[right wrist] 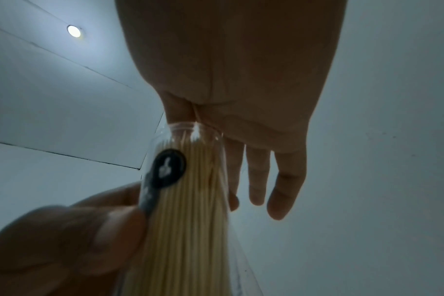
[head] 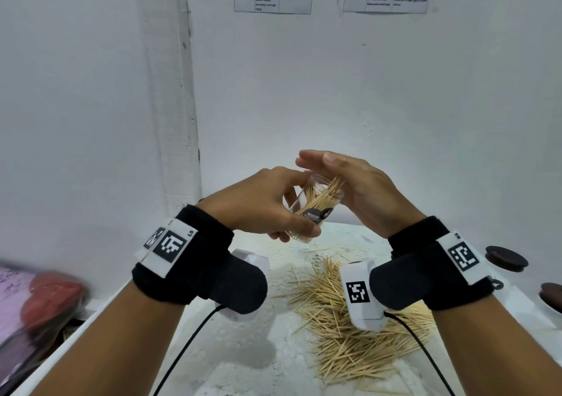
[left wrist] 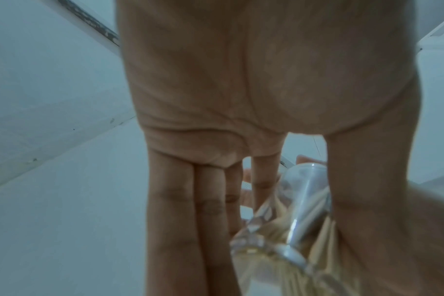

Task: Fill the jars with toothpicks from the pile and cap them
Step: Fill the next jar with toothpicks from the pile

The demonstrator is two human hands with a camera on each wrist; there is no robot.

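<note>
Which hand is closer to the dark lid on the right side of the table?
Right. The right hand is raised left of the dark lid; the left hand, holding the jar, is farther left.

Pale straw-yellow toothpicks (head: pixel 349 325) lie heaped on a white, speckled table (head: pixel 243 362), and more of that same blond wood shows through the clear jar (head: pixel 313 204), which carries a black label (head: pixel 317 214) with small white print. Black wrist straps (head: pixel 194 259) bear white tags (head: pixel 170 243) printed with black-and-white square codes. At the right sit two dark brown lids (head: pixel 506 257), and at the left edge there is a blur of red and lilac floral cloth (head: pixel 18 292) against the plain white wall (head: pixel 304 76).
</note>
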